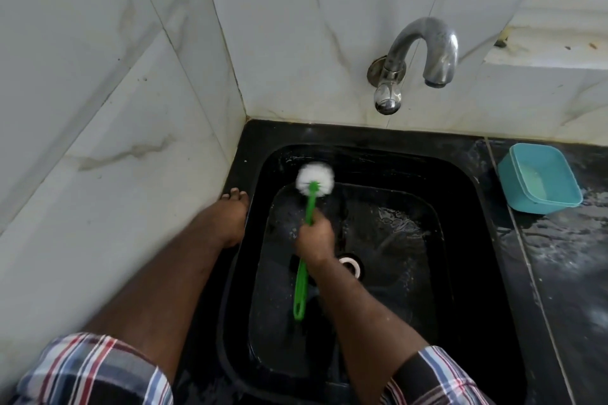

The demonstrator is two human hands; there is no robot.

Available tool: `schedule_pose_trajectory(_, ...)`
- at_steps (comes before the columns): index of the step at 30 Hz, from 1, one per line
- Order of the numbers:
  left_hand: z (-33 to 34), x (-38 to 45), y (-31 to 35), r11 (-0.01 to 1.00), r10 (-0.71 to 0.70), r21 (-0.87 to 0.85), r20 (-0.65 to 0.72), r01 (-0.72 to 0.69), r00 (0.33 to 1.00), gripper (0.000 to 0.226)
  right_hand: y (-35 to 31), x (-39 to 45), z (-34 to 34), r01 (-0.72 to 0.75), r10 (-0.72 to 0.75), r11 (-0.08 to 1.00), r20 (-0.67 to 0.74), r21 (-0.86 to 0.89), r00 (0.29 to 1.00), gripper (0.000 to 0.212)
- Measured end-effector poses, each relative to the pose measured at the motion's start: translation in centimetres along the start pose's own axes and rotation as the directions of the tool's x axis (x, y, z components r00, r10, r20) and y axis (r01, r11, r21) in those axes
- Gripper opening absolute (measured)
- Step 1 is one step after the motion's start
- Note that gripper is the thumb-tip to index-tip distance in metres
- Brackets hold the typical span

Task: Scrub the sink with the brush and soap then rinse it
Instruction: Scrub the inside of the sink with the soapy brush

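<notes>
Black sink (467, 207), wet and probably slippery, set in the desk (566, 273). Brush (304, 270): light, stiff green handle, soft white head against the far wall; right hand (314, 238) clenched mid-handle, the apt hold. Left hand (227, 220) flat on the rim, released.

Glossy wet black sink (460, 194), shiny metal tap (424, 52), green plastic brush (309, 207).

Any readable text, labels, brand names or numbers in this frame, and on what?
None. The tap, the brush in the right hand, the sink, the blue tub and the wall tiles show no print, label or number.
</notes>
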State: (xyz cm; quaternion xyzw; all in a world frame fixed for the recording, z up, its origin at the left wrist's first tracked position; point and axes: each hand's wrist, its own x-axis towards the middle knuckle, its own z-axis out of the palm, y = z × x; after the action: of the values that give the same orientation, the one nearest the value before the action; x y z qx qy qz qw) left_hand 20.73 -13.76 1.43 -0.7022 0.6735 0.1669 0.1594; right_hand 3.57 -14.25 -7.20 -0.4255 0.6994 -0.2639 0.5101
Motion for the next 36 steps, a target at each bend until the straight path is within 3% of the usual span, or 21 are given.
schedule_pose_trajectory(3,-0.1,-0.1,0.1,1.0,-0.006,0.0,0.003,0.006,1.0,0.078,0.0,-2.1,-0.7,0.194,-0.128,0.946,0.252,-0.259,0.959,0.043)
schedule_pose_trajectory(5,-0.1,0.1,0.2,1.0,-0.004,0.005,-0.006,0.004,1.0,0.077,1.3,-2.7,-4.1,0.382,-0.158,0.789,0.441,-0.482,0.883,0.04)
schedule_pose_trajectory(6,0.0,0.1,0.1,1.0,-0.005,0.009,-0.009,0.005,1.0,0.077,1.7,-3.7,-6.3,0.45,-0.126,0.721,0.539,-0.527,0.833,0.043)
schedule_pose_trajectory(8,0.0,0.1,0.1,1.0,-0.01,0.008,-0.004,0.01,1.0,0.078,2.3,-6.1,-9.4,0.506,-0.051,0.694,0.666,-0.512,0.744,0.043)
schedule_pose_trajectory(10,0.0,0.1,0.1,1.0,-0.007,0.017,-0.007,0.007,1.0,0.077,1.9,-6.5,-9.4,0.474,-0.089,0.759,0.65,-0.447,0.755,0.041)
schedule_pose_trajectory(13,0.0,-0.1,0.1,1.0,-0.001,0.029,-0.013,0.001,1.0,0.075,-0.8,-2.8,-6.8,0.216,-0.147,0.968,0.407,-0.127,0.902,0.039)
schedule_pose_trajectory(15,-0.1,-0.1,0.1,1.0,-0.007,0.03,-0.01,0.007,1.0,0.075,-2.4,-0.8,-5.2,0.108,-0.121,0.992,0.281,0.06,0.952,0.045)
schedule_pose_trajectory(18,-0.2,0.0,0.1,1.0,0.0,0.02,-0.001,0.0,1.0,0.077,-2.0,-2.7,-3.6,0.195,-0.159,0.975,0.286,-0.103,0.945,0.06)
schedule_pose_trajectory(21,-0.4,0.0,0.2,0.999,-0.007,0.039,0.011,0.006,1.0,0.078,1.4,-6.5,-6.2,0.497,-0.262,0.762,0.504,-0.415,0.823,0.068)
schedule_pose_trajectory(24,-0.4,0.1,0.1,0.999,-0.007,0.04,0.012,0.007,1.0,0.079,3.9,-10.1,-11.5,0.7,-0.251,0.607,0.745,-0.376,0.618,0.068)
schedule_pose_trajectory(26,-0.3,0.0,0.1,0.999,-0.005,0.05,0.016,0.004,1.0,0.08,4.6,-11.0,-12.4,0.73,-0.229,0.591,0.797,-0.342,0.559,0.067)
schedule_pose_trajectory(28,-0.3,0.1,0.1,0.998,-0.009,0.057,0.01,0.008,1.0,0.079,3.1,-9.7,-11.6,0.722,-0.27,0.598,0.761,-0.348,0.59,0.064)
schedule_pose_trajectory(31,-0.5,0.1,0.3,0.999,-0.017,0.042,0.018,0.016,1.0,0.078,-0.5,-4.3,-8.7,0.512,-0.311,0.773,0.479,-0.375,0.821,0.055)
schedule_pose_trajectory(33,-0.5,0.1,0.3,0.999,-0.021,0.038,0.014,0.021,1.0,0.08,-2.9,-1.5,-6.2,0.296,-0.232,0.936,0.3,-0.191,0.925,0.056)
schedule_pose_trajectory(34,-0.5,0.0,0.3,0.999,-0.022,0.037,0.018,0.021,1.0,0.081,-3.2,-1.2,-4.9,0.25,-0.206,0.959,0.28,-0.132,0.938,0.056)
schedule_pose_trajectory(36,-0.5,-0.1,0.3,0.999,-0.018,0.039,0.02,0.017,1.0,0.082,-1.8,-3.1,-3.5,0.305,-0.224,0.93,0.341,-0.206,0.913,0.055)
